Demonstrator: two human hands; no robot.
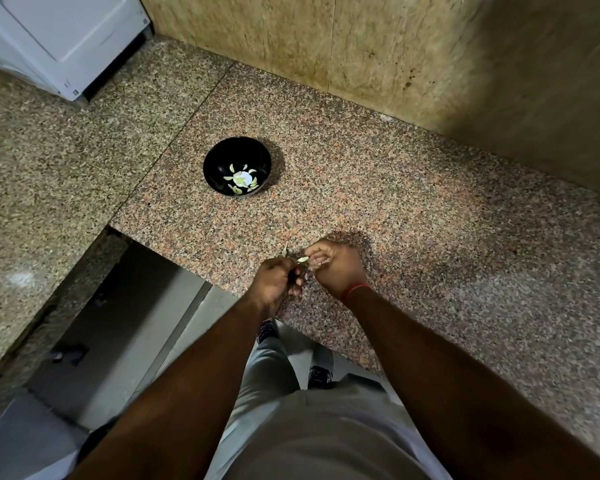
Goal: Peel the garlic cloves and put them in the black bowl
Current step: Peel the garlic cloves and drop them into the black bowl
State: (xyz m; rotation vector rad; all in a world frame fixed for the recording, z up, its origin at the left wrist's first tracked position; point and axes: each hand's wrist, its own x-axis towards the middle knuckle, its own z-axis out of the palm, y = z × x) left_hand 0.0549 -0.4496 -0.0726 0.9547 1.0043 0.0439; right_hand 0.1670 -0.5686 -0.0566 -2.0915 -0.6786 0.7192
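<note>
Low in the frame, two bare forearms reach out over the edge of a speckled granite desk. Just below centre, the left hand and the right hand meet, almost touching, each grip curled and pinching a pale garlic clove held between them; a red thread circles the right wrist. A scrap of papery skin shows just above the left hand. Farther back, a little above centre, the black bowl stands upright on the desk, well apart from the hands, holding several pale peeled cloves. A white appliance fills the upper left corner.
</note>
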